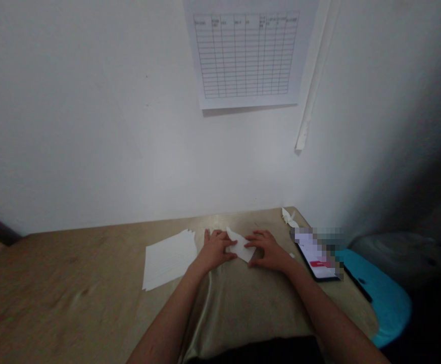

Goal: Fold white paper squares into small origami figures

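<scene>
looks like a flattening step, small white paper piece [241, 247] on the brown surface [91, 278] between left hand [215, 251] and right hand [269, 253], fingers touching it (can't tell if pinching), so next move calls for even pressure

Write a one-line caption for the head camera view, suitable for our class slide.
Two hands, left and right, hold a small white paper beside a stack of sheets.

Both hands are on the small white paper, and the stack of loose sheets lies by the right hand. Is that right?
Not quite: the head view shows the stack of loose sheets by the left hand, not the right hand. Both hands are on the small white paper.
</scene>
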`<state>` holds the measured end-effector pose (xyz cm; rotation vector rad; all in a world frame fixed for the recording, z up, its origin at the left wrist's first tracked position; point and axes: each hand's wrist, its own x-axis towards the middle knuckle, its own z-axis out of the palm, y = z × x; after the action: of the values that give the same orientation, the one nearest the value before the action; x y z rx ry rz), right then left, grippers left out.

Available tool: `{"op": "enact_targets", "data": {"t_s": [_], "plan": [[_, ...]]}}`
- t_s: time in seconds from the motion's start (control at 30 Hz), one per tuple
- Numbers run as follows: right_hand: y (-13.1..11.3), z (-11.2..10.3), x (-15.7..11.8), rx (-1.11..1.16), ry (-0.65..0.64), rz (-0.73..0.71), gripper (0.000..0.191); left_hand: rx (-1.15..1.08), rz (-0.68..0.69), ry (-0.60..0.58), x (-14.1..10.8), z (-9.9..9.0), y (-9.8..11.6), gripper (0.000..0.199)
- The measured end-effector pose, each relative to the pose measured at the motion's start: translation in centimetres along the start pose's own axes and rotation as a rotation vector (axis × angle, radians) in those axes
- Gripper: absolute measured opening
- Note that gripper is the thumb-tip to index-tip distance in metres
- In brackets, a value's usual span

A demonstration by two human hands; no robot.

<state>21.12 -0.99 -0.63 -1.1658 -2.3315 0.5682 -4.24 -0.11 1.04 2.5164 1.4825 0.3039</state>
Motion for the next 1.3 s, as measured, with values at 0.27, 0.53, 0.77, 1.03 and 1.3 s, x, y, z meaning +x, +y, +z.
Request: {"op": "enact_targets", "data": {"t_s": [0.27,0.53,0.77,1.03,1.3], "plan": [[0.1,0.0,-0.1,0.002,0.03,-0.058,0.042,-0.01,0.009,0.049,0.1,0.3,0.3,0.034],[0.4,0.1,0.2,-0.036,0.062,-0.011,0.015,-0.042,-0.005,0.075,-0.1,0.2,0.5,0.029],[0.8,0.0,0.2,-0.027,0.103,0.038,0.02,-0.088,-0.047,0.047,0.3,0.9,0.2,0.025],[-0.4,-0.8,-0.4,-0.004,0.015,-0.021,0.024,-0.092,-0.09,-0.005,0.3,1.2,-0.3,0.034],[-1.5,-0.3,-0.4,-0.049,0.012,-0.059,0.033,-0.102,-0.102,0.024,0.4,1.3,-0.8,0.03]]}}
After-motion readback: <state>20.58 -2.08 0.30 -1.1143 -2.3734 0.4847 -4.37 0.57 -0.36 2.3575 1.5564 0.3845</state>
